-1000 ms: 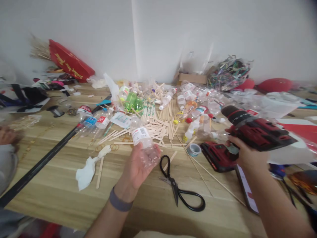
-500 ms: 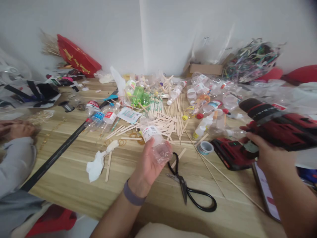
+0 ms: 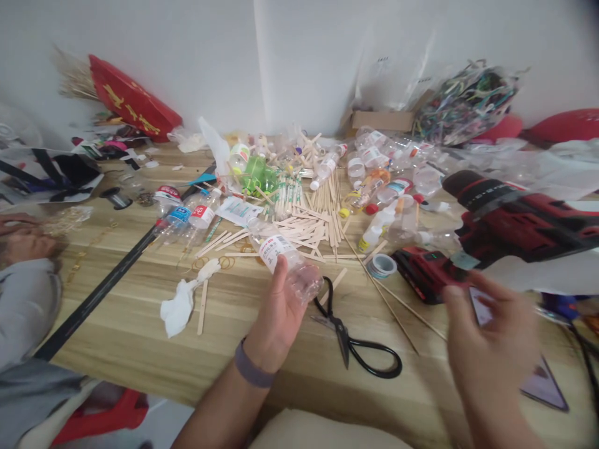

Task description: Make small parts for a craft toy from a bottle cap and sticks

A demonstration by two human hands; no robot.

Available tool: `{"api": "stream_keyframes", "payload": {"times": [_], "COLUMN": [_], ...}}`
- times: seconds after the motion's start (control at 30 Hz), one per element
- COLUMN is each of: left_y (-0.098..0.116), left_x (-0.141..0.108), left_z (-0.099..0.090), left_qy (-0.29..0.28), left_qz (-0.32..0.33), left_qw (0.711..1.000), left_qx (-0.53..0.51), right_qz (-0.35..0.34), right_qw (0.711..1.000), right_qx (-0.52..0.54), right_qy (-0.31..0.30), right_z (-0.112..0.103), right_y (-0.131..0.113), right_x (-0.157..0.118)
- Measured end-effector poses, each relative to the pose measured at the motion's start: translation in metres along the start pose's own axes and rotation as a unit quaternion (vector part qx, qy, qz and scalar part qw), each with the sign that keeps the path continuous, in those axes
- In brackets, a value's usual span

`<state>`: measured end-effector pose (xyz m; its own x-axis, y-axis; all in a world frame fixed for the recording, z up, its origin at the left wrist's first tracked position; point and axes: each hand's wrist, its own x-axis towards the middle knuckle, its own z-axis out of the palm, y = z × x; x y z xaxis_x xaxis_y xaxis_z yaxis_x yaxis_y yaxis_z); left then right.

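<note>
My left hand (image 3: 279,305) is closed around the lower part of a clear plastic bottle (image 3: 276,252) with a white label, held tilted over the table. My right hand (image 3: 491,343) is in front of a red and black cordless drill (image 3: 515,215), apart from its handle and holding nothing; it is a little blurred, its fingers loosely bent and apart. The drill stands on its battery (image 3: 418,274). Black-handled scissors (image 3: 344,340) lie between my two hands. Partly behind my right hand lies a phone (image 3: 545,383).
Wooden sticks (image 3: 304,227) and plastic bottles (image 3: 374,156) are heaped across the back of the table. A roll of tape (image 3: 382,266) stands beside the battery. A crumpled tissue (image 3: 180,305) and a long black strip (image 3: 98,296) lie on the left, near another person's sleeve (image 3: 30,305).
My right hand has let go of the drill and moved down and back toward me. The drill stays standing on the table. My left hand still holds the bottle.
</note>
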<state>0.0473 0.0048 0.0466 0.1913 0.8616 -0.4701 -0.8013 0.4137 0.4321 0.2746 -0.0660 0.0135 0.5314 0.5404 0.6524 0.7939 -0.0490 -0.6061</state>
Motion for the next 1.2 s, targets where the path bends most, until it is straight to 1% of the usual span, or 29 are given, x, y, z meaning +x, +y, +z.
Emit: {"api": "stream_keyframes", "payload": {"times": [0.03,0.07,0.13,0.17,0.2,0.3,0.43,0.57,0.67,0.77,1.0,1.2], "left_y": [-0.002,-0.004,-0.008,-0.010,-0.012,-0.016,-0.021,-0.027,-0.030,-0.031,-0.030,-0.030], "left_x": [-0.001,-0.002,-0.004,-0.005,-0.005,-0.004,-0.002,-0.004,-0.005,-0.004,-0.002,-0.003], "left_z": [0.002,0.003,0.004,0.003,0.002,-0.006,-0.012,-0.008,-0.005,-0.006,-0.009,-0.007], "left_qy": [-0.003,-0.008,-0.016,-0.020,-0.025,-0.047,-0.074,-0.065,-0.065,-0.060,-0.043,-0.038], "left_qz": [0.000,-0.003,-0.007,-0.009,-0.008,-0.004,0.004,0.023,0.014,0.012,-0.003,0.018], "left_qw": [1.000,1.000,1.000,0.999,0.999,0.998,0.996,0.997,0.997,0.998,0.999,0.999], "left_qx": [0.002,0.005,0.017,0.023,0.026,0.033,0.046,0.035,0.032,0.018,0.019,0.024], "right_qz": [-0.117,-0.160,-0.224,-0.240,-0.251,-0.260,-0.274,-0.293,-0.299,-0.300,-0.254,-0.256], "right_qw": [0.993,0.985,0.965,0.957,0.951,0.942,0.940,0.938,0.938,0.937,0.946,0.943], "right_qx": [0.004,0.015,0.057,0.077,0.099,0.131,0.133,0.120,0.109,0.107,0.120,0.140], "right_qy": [-0.027,-0.066,-0.127,-0.146,-0.152,-0.165,-0.153,-0.141,-0.137,-0.140,-0.159,-0.157], "right_z": [0.003,0.007,0.016,0.021,0.025,0.034,0.039,0.040,0.041,0.042,0.042,0.044], "right_y": [-0.013,-0.027,-0.053,-0.063,-0.071,-0.081,-0.077,-0.073,-0.071,-0.069,-0.072,-0.074], "right_x": [-0.011,-0.019,-0.031,-0.034,-0.035,-0.037,-0.038,-0.038,-0.037,-0.035,-0.034,-0.036]}}
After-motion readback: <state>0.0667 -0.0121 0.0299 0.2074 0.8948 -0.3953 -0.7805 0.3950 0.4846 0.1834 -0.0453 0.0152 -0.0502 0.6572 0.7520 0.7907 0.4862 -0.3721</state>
